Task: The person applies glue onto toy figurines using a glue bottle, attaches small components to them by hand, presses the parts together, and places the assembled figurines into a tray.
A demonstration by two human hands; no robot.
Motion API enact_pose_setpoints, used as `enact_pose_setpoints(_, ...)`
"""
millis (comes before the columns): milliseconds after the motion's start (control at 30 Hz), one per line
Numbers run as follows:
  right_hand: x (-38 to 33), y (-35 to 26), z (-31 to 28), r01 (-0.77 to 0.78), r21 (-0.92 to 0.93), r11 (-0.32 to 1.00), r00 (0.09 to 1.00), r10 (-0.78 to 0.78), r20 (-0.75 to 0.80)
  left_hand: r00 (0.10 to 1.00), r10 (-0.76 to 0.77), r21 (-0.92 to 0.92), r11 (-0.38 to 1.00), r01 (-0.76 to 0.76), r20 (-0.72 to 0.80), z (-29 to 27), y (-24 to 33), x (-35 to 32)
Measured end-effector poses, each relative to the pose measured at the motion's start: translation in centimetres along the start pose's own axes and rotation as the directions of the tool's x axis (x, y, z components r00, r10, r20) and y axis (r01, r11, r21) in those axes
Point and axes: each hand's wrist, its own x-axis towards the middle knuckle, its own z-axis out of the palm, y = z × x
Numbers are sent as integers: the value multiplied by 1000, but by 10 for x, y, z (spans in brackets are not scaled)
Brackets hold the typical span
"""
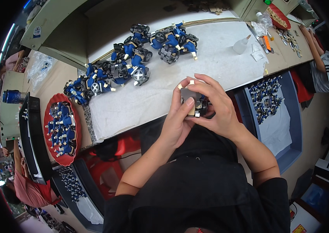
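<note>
Close to my body, just off the table's front edge, both my hands are closed around one small wheeled toy figure [189,95]. A flat grey panel and black parts show on it; the rest is hidden by my fingers. My left hand [175,126] grips its left side, the thumb pressed on the grey panel. From the right, my right hand [223,110] wraps round it, fingers over the top and thumb below. Beyond my hands, several similar toy figures [135,58] in blue with black wheeled bases lie heaped on the white table covering [211,58].
A red scalloped tray [79,134] of blue figures stands at left, beside a black bin [36,136]. Blue-grey crates [295,128] with more figures sit low on both sides. A squeeze bottle [240,46] and an orange cutter [266,43] lie far right. Other people work at both sides.
</note>
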Motion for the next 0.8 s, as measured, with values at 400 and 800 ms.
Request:
enact_pose_setpoints(400, -21, 7, 13, 83, 27, 996, 986, -78, -150, 1000, 8, 12, 1000, -8, -7, -2, -11, -8)
enact_pose_setpoints(800, -56, -7, 36, -195, 273, 942, 936, 262, -236, 970, -71, 175, 984, 30, 232, -26, -2, -14)
